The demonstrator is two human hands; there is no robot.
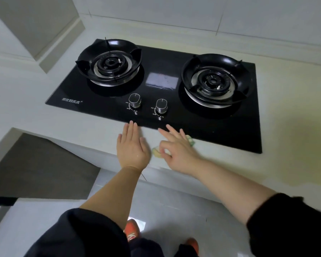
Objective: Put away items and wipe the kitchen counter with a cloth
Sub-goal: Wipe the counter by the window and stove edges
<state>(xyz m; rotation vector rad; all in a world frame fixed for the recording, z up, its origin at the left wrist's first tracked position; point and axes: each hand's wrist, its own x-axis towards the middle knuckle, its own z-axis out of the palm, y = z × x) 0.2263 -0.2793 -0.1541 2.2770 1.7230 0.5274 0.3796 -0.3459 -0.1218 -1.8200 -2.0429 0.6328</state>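
A small pale yellow and green cloth (157, 152) lies on the white counter (93, 130) at the front edge of the black glass gas hob (174, 71). My right hand (176, 149) covers most of it, with thumb and forefinger curled onto its left end and the other fingers stretched over the hob's edge. The cloth's green corner (191, 141) peeks out on the far side of that hand. My left hand (132, 147) lies flat with straight fingers on the counter just left of the cloth, fingertips at the hob's rim.
The hob has two burners with black pan supports (109, 60) (215, 76) and two knobs (135, 102) (161, 106) near its front. A tiled wall runs behind. The counter steps down at the left over a grey floor (35, 173). My orange shoes (132, 232) show below.
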